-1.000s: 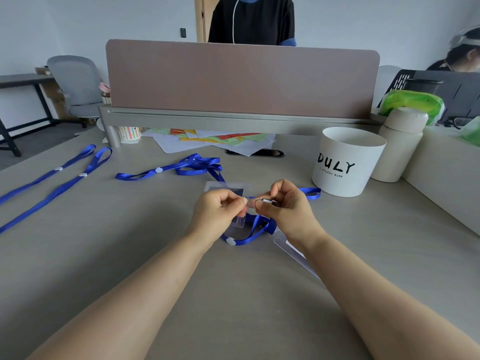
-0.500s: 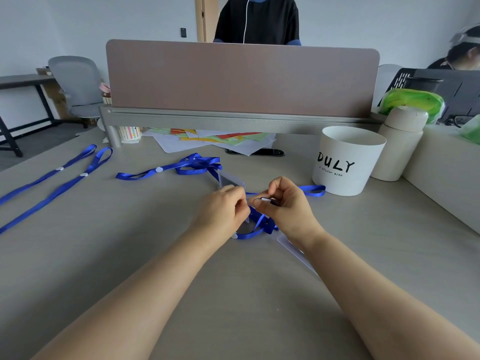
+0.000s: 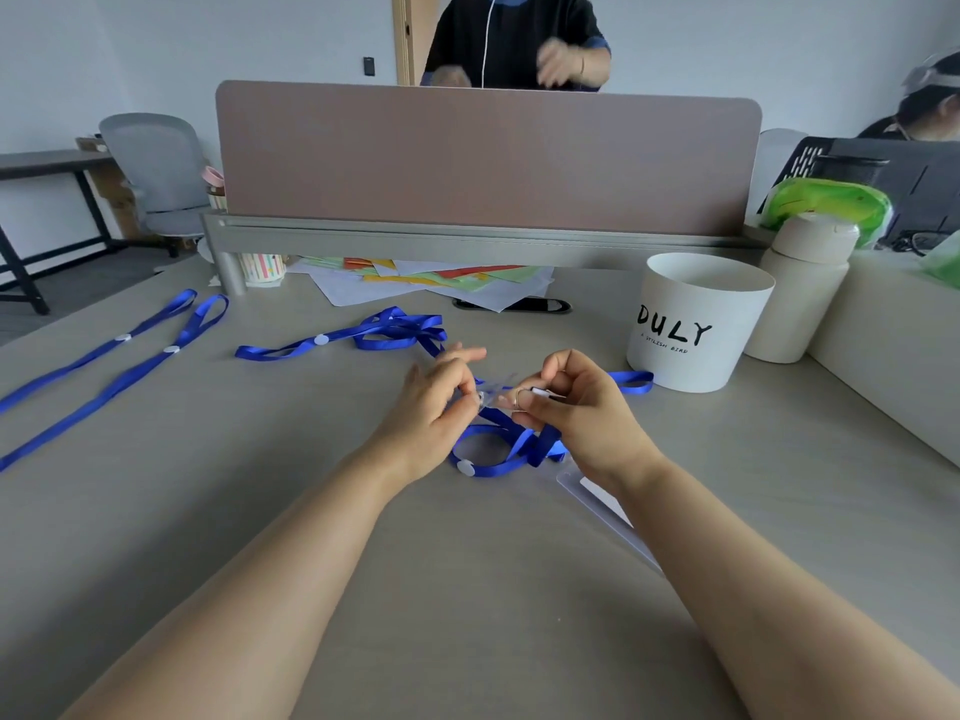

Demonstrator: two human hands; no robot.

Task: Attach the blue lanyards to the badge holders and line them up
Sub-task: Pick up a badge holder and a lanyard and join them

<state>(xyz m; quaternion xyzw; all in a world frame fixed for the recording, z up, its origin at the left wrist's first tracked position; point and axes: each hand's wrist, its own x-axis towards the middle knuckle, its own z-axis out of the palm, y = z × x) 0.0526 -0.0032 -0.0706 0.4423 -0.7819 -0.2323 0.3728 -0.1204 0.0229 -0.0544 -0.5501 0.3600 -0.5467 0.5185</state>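
My left hand (image 3: 434,407) pinches the top of a clear badge holder (image 3: 493,389), which is mostly hidden between my hands. My right hand (image 3: 576,407) grips the metal clip of a blue lanyard (image 3: 511,449), whose strap coils on the table under both hands. A second clear badge holder (image 3: 605,504) lies flat under my right wrist. Another blue lanyard (image 3: 363,337) is bunched behind my left hand. Two more lanyards (image 3: 119,356) lie stretched out side by side at the far left.
A white tub marked DULY (image 3: 696,324) stands right of my hands, a cream bottle (image 3: 800,288) beside it. Coloured papers (image 3: 441,280) and a black phone (image 3: 511,305) lie under the desk divider (image 3: 488,158). A person sits behind the divider.
The badge holder has tipped from lying flat to edge-on between my hands. My left fingers have spread and lifted, and both hands have drawn closer at the clip.
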